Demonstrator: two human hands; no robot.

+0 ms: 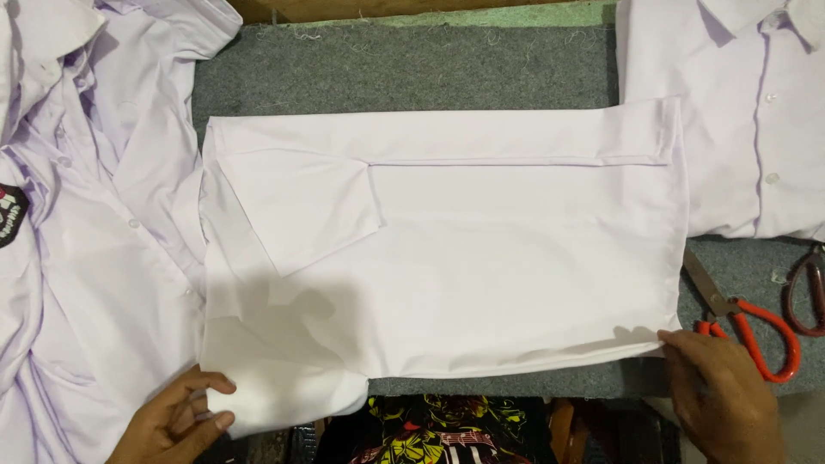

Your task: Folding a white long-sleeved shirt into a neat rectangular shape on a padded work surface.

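A grey felt-covered worktable (pixel 412 69) is filling the view, and a pale lilac shirt (pixel 481 266) is lying flat across its middle, face down and partly folded, with one sleeve (pixel 296 206) turned in over the back. The left hand (pixel 176 421) is resting at the near-left corner, fingers (pixel 210 382) loosely curled and pressing the shoulder edge. The right hand (pixel 726 399) is sitting at the near-right corner, fingertips (pixel 675 339) close together and touching the hem, not clearly pinching it. The smooth cloth could slide on the felt if either hand is pulling unevenly, skewing the fold. Red-handled scissors (pixel 743 326) are lying just right of the hem; more lilac shirts are piled at left (pixel 77 241) and far right (pixel 739 112).
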